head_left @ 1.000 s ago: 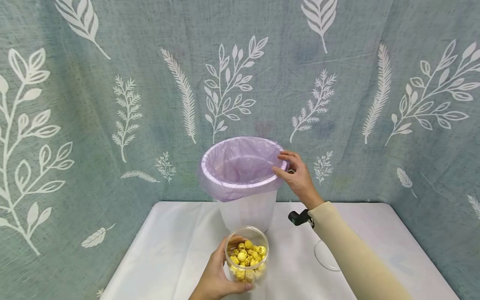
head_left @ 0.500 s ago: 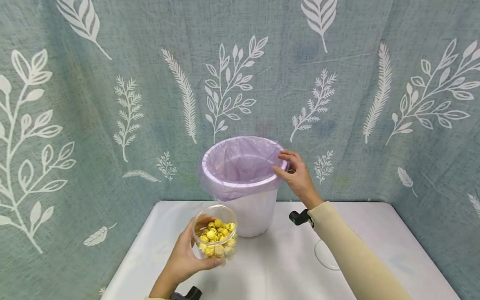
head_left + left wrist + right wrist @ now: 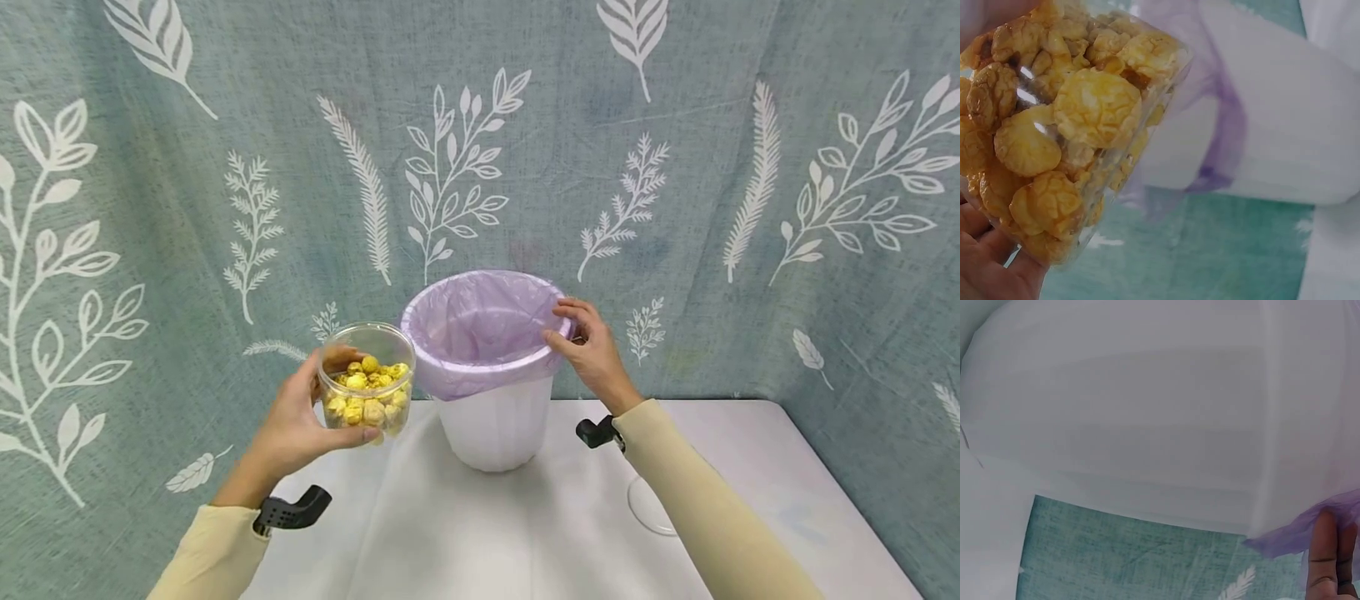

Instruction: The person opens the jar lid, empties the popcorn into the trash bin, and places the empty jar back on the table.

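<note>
My left hand point(image 3: 296, 421) grips a clear plastic jar point(image 3: 366, 395) of yellow popcorn point(image 3: 356, 382), fingers behind it and thumb across the front near its base. The jar is lifted above the table, slightly left of the bin, its mouth uncovered. In the left wrist view, popcorn point(image 3: 1097, 106) shows large through the jar wall. A white trash bin point(image 3: 495, 425) stands upright, lined with a purple trash bag point(image 3: 487, 321) folded over its rim. With thumb and fingers, my right hand point(image 3: 592, 350) holds the bin's right rim through the bag.
A thin clear round lid or ring point(image 3: 651, 528) lies on the white-covered table point(image 3: 450, 542), right of the bin and partly behind my right sleeve. A green leaf-patterned curtain point(image 3: 300, 208) encloses the back and sides.
My left hand has carried the popcorn jar leftward and up, from in front of the bin to beside its left rim. My right hand keeps its place on the rim.
</note>
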Tool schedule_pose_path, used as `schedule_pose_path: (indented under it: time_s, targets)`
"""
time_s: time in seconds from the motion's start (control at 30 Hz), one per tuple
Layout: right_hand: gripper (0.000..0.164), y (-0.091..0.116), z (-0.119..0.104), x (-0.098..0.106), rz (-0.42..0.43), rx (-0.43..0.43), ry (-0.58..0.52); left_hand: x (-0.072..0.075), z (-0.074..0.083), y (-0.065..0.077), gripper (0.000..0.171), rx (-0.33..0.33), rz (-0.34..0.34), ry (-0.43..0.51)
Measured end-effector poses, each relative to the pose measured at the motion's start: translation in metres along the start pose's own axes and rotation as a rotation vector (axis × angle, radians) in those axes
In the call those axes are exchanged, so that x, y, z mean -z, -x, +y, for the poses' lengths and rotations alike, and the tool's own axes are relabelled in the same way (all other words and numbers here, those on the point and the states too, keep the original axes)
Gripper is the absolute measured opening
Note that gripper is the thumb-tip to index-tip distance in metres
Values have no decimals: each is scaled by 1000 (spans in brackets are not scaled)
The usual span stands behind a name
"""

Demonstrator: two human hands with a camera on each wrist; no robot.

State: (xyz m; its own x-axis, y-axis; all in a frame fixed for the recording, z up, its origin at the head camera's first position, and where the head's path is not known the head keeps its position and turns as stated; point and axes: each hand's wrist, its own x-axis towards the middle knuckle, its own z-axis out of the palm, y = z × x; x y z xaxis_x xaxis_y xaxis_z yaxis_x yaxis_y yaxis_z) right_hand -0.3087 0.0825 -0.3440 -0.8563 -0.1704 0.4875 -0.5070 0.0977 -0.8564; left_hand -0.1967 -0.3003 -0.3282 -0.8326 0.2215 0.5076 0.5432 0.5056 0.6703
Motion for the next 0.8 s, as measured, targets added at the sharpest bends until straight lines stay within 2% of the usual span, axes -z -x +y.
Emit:
schedule_pose_path:
  time_s: [0.13,0.23,0.37,0.43,0.53,0.8]
  targets:
    - [41,-1,1,1,6,8,7,16,9,-22,95,34,0,-57]
    - [41,-1,0,0,7,4,10,26,19,-40,92,62,-4,-133]
    - [41,-1,-1,0,7,-4,7,37,22,-64,86,77,-20,-244]
    - [42,-1,-1,0,5,-6,7,40,17,-75,84,80,-24,-282]
    - [42,-1,-1,0,7,-7,6,42,17,-91,84,90,-26,-333]
    - [40,0,0,1,25,1,10,38,17,-124,100,97,-61,-442]
